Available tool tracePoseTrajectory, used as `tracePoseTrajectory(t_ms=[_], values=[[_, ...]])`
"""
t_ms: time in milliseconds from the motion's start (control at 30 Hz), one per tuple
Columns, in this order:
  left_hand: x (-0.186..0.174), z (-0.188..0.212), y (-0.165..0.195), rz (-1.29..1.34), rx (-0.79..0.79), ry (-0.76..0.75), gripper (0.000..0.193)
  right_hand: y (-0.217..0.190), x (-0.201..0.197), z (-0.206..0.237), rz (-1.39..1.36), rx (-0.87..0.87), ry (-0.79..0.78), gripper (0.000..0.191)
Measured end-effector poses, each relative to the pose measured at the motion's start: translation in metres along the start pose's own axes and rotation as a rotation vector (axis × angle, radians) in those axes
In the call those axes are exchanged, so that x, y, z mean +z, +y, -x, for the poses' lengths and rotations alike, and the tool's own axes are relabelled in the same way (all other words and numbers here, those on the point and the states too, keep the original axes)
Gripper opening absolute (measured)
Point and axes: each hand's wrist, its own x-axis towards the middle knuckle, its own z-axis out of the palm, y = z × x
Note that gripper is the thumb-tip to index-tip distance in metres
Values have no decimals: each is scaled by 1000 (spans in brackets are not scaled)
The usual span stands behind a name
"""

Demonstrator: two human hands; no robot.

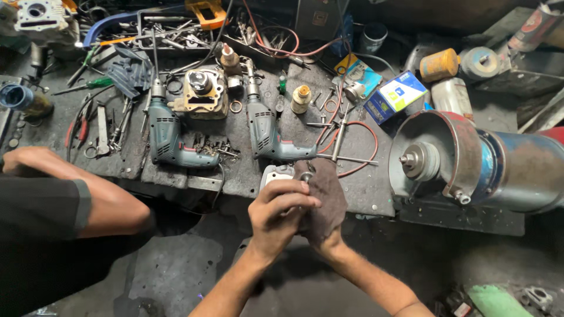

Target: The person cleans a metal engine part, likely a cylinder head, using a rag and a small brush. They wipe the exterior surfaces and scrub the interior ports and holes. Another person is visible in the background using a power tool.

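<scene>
My left hand [279, 214] is closed around a small metal part whose tip [306, 175] pokes out above the fingers. My right hand [329, 238] is wrapped in a dark brown rag [324, 191] and presses it against that part; most of this hand is hidden under the cloth. Both hands are just in front of the workbench edge, below a light grey metal casing [276, 174]. Two teal electric drills [167, 138] [264, 132] lie on the bench just beyond.
A bench grinder [464, 161] stands to the right. An engine cylinder [204, 93], screwdrivers, pliers [79, 126], red wires [358, 147], small boxes [395, 94] and cans crowd the dark bench. Another person's arm [70, 194] rests at the left edge.
</scene>
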Motion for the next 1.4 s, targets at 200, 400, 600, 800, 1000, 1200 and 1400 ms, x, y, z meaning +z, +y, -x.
tracePoseTrajectory(t_ms=[200, 400, 600, 800, 1000, 1200, 1400], values=[[9, -4, -17, 148, 17, -47, 18, -4, -18, -5, 603, -819, -6, 41], [16, -5, -15, 120, 142, -265, 21, 0, -29, -27, 883, -899, 120, 32], [24, 0, -10, 242, 206, -285, 18, -24, -46, -15, 340, -538, -169, 22], [30, -3, -13, 135, 249, -73, 17, -44, -46, 7, 212, -575, -194, 50], [40, -6, -9, 114, 279, -119, 18, -36, -51, 13, 716, -483, -22, 36], [50, -13, -6, 127, 311, -189, 15, -23, -57, 18, 607, -341, 61, 29], [60, -8, -10, 233, 230, -499, 22, -30, -69, 9, 320, -432, 113, 25]])
